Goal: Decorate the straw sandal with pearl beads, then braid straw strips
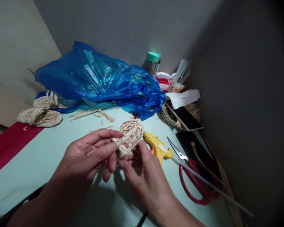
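Observation:
My left hand (pixel 90 154) and my right hand (pixel 142 170) together hold a small oval disc of braided straw (pixel 130 135) just above the pale green table (pixel 49 157). The left thumb and fingers pinch the disc's near left edge. The right fingers grip its lower edge from beneath, partly hidden behind it. A yellow glue gun (pixel 158 147) lies on the table just right of the disc, touching neither hand.
Red-handled scissors (pixel 194 176) and a clear glue stick (pixel 215 187) lie at right. A crumpled blue plastic bag (pixel 101 80) fills the back. Two woven straw pieces (pixel 41 112) sit at far left. A basket (pixel 170 118) with a phone (pixel 186 118), a cup and a bottle (pixel 152 63) stands by the wall.

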Available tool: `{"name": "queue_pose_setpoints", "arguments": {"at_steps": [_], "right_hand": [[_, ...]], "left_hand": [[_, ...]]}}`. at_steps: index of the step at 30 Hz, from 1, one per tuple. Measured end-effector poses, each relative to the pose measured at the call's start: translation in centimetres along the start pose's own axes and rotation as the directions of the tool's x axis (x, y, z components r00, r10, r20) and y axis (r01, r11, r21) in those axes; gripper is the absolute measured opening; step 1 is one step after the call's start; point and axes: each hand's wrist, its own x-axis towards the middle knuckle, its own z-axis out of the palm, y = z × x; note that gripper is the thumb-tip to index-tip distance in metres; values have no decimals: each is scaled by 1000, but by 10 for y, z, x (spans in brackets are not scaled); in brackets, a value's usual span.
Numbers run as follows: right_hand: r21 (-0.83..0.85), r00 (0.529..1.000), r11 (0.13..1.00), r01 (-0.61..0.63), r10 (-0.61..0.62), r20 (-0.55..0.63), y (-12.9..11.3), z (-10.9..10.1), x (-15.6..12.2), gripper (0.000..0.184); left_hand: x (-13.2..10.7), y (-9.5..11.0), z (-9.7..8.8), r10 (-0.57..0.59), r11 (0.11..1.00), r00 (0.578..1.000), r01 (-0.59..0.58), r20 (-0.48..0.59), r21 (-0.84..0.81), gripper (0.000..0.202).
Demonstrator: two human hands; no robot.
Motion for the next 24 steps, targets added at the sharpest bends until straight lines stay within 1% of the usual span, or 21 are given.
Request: {"name": "queue_pose_setpoints", "arguments": {"at_steps": [1,3,6,8,11,13,15,17,19,22,24], "right_hand": [[-42,998,999,23,-25,-50,-1,-4,0,29],[-140,983,987,83,-104,-149,-2,-14,0,29],[-265,945,953,146,-213,-248,-3,-25,-1,18],[-321,914,931,173,-273,-300,-4,-28,-2,13],[-407,865,887,219,-370,-339,-6,-29,-2,10],[-457,845,848,268,-434,-311,-8,-29,-2,11],[-459,850,833,310,-459,-258,-9,-27,-3,15],[-415,873,850,325,-438,-214,-9,-24,-3,17],[-362,889,873,328,-414,-194,-8,-20,-3,16],[-303,895,900,314,-387,-221,-6,-16,-2,11],[-276,903,918,284,-353,-246,-5,-14,0,6]], "left_hand": [[1,2,0,-11,1000,1000,11,-15,2,20],[2,4,0,-27,1000,999,28,-41,9,21],[2,5,0,-45,999,998,45,-48,-8,20],[1,5,-1,-67,997,996,66,-60,-26,18],[1,3,-3,-98,995,993,95,-59,-42,18],[2,2,-4,-101,994,995,100,-20,-35,18],[3,0,-4,-100,995,994,101,32,-25,18],[4,-2,-4,-96,995,993,97,67,-9,16],[6,-5,-3,-76,997,994,75,77,23,13],[7,-8,-2,-37,996,997,31,68,88,11],[7,-9,-1,-22,993,997,14,69,119,10]]}}
